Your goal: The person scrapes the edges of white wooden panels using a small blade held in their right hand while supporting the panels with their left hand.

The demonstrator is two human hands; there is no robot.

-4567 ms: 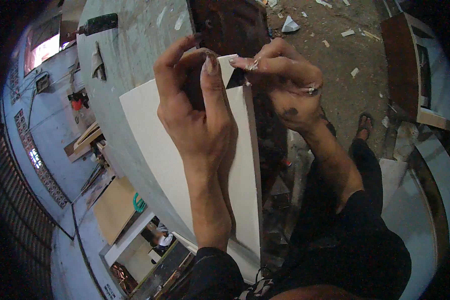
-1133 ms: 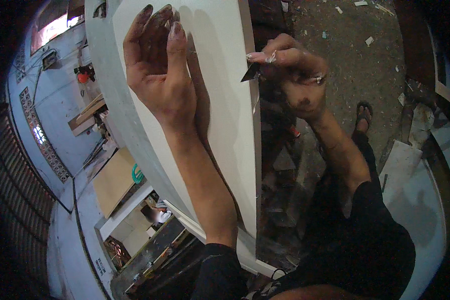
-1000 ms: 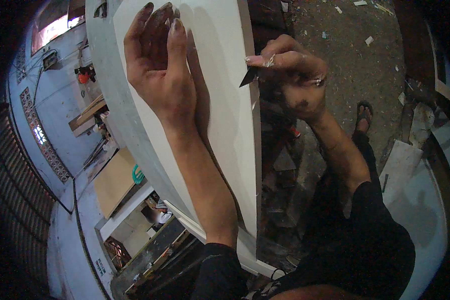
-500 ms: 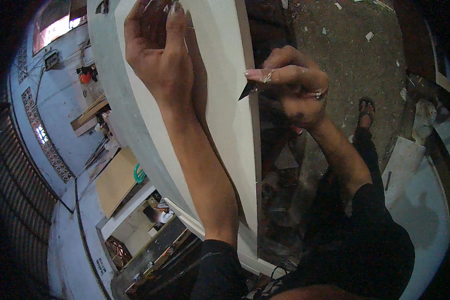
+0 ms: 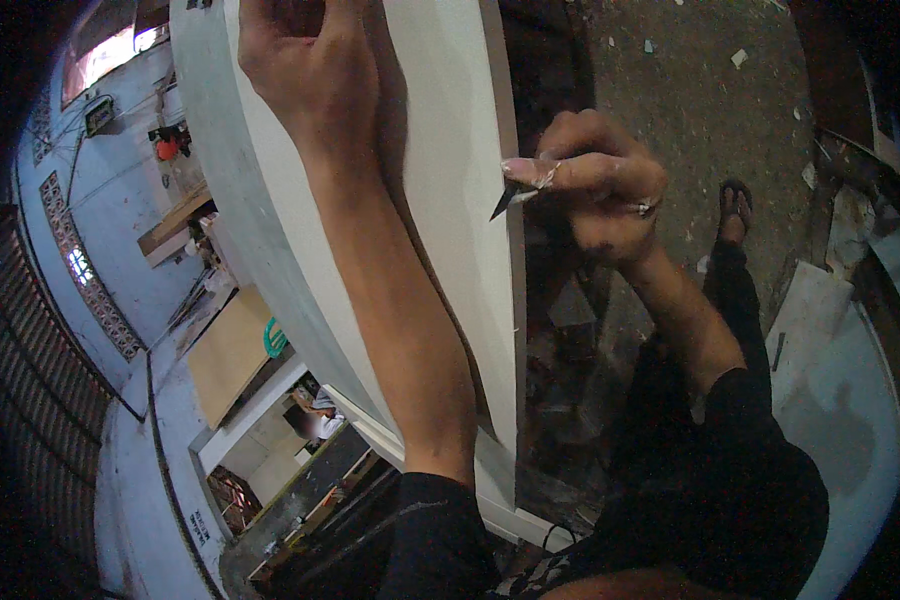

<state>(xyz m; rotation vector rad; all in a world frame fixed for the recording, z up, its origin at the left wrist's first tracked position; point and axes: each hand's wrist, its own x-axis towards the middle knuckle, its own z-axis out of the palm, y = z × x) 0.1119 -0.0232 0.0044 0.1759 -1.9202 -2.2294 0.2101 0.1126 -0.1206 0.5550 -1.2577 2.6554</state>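
Pinched between the thumb and curled fingers of the right hand (image 5: 600, 188), a small, dark, pointed metal blade (image 5: 503, 202) slants over the long right-hand edge of a flat, white, thick-sided panel (image 5: 450, 150), its tip over the white face; whether point and surface touch cannot be told. White residue (image 5: 548, 176) clings to the gripping fingers. The left hand (image 5: 310, 65) is above the panel near the top of the view, its fingers largely cut off, so how far they open and whether they hold anything cannot be told. The panel lies on a grey-green table (image 5: 215, 125), toward its right side, with a strip of tabletop showing along the table's left edge. The work appears to be under way: the blade sits partway along the panel's edge, a tiny pale fleck (image 5: 516, 329) marks the stretch nearer the body, and how much is finished or left cannot be judged. Beyond the table's right edge, pale scraps (image 5: 739, 59) dot a brown-grey floor (image 5: 670, 120) near a sandalled foot (image 5: 734, 226); past its left, a tan rectangular board (image 5: 220, 360) stands before a pale blue wall (image 5: 120, 205).
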